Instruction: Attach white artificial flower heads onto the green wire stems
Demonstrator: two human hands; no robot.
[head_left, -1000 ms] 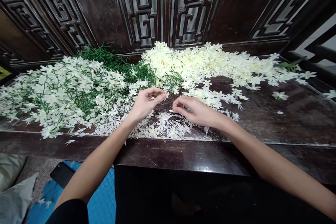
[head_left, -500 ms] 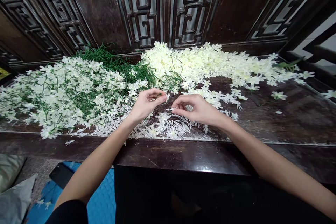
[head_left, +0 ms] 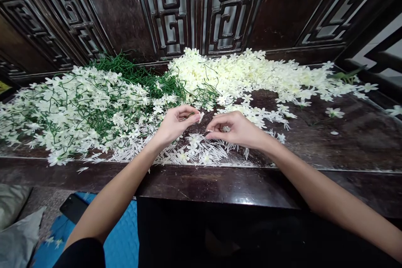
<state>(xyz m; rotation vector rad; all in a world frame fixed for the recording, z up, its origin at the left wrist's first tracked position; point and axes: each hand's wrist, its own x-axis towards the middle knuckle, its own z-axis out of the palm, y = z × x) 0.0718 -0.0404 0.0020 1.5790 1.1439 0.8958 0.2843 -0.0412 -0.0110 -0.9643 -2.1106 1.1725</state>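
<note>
My left hand (head_left: 177,123) is closed in a pinch on a small white artificial flower (head_left: 201,116), whose petals stick out past the fingertips. My right hand (head_left: 235,129) hovers just to the right, thumb and forefinger slightly apart; a tiny white speck shows at the fingertips, too small to name. Beneath both hands lies a scatter of thin white stamen pieces (head_left: 216,150) with a few loose blossoms. To the left is a heap of white flowers on green stems (head_left: 84,104). Behind the hands rises a pile of stemless cream-white blossoms (head_left: 238,73).
Bare green stems (head_left: 125,71) are heaped at the back left. The dark wooden bench (head_left: 329,146) has a carved back panel (head_left: 169,8). A single flower (head_left: 334,112) lies at the right. On the floor are a phone (head_left: 73,208) and a blue mat (head_left: 122,230).
The white stamen piece that jutted from my right fingertips no longer shows there, and those fingers have parted slightly. My left hand keeps its pinch on the flower.
</note>
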